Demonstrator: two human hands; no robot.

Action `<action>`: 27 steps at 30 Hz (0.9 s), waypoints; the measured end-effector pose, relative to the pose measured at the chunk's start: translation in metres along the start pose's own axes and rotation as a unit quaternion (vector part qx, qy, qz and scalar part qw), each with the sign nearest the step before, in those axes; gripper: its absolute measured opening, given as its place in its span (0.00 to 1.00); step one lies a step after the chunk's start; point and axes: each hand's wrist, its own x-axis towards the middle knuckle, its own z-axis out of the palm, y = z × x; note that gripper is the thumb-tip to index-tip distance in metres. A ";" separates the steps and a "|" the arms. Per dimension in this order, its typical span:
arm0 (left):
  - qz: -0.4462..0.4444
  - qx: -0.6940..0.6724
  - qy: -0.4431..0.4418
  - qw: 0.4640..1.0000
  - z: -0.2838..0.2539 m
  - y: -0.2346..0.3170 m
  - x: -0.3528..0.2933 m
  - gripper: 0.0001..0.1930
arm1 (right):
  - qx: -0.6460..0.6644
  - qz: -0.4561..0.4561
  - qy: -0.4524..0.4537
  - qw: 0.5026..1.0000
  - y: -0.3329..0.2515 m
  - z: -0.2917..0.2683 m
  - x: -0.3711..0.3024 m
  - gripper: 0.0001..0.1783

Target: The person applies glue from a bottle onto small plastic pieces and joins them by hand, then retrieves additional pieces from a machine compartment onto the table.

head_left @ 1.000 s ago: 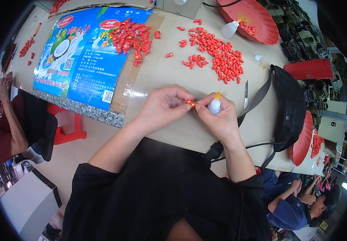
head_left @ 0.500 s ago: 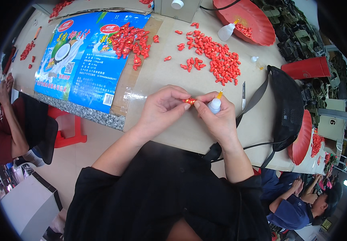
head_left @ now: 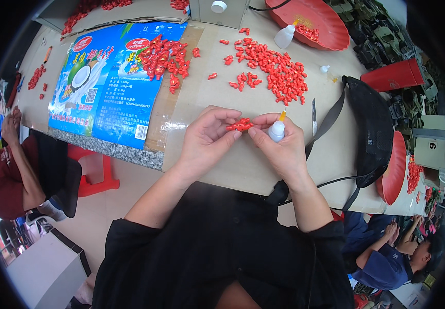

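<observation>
In front of my chest, my left hand (head_left: 205, 135) pinches a small glossy red moulded piece (head_left: 240, 124) with gold marks between thumb and fingers. My right hand (head_left: 288, 150) has its thumb and index fingertip at the right end of that piece. Tucked in the same hand is a white squeeze bottle (head_left: 276, 132) with a yellow neck and a thin needle tip pointing up. Beyond the hands lies a heap of small red pieces (head_left: 279, 72). Larger red pieces (head_left: 163, 57) are piled on a blue printed cardboard sheet (head_left: 98, 103) to the left.
A craft knife (head_left: 313, 116) lies right of my hands, beside a black bag (head_left: 374, 134) with a strap. Farther off stand a red scalloped tray (head_left: 333, 31), another white bottle (head_left: 284, 37) and a red cylinder (head_left: 393, 75). Co-workers sit at left and right.
The red piece has turned between my fingertips, so a longer, knobbly side now shows. The bottle stays in my right hand. The whole view has shifted slightly.
</observation>
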 end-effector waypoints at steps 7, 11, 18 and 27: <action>0.004 0.032 -0.023 0.999 -0.001 -0.001 0.001 0.16 | -0.023 0.016 -0.018 0.999 0.000 -0.002 0.001 0.07; 0.010 0.021 -0.024 0.999 -0.001 -0.003 0.002 0.15 | -0.008 0.008 -0.020 1.000 0.001 -0.002 0.000 0.07; 0.011 -0.003 -0.021 1.000 0.000 -0.005 0.001 0.12 | -0.029 0.014 -0.035 0.999 0.000 -0.002 0.001 0.06; -0.038 -0.005 0.003 0.999 0.002 -0.002 -0.001 0.11 | -0.024 0.036 -0.038 0.998 -0.001 0.000 0.002 0.07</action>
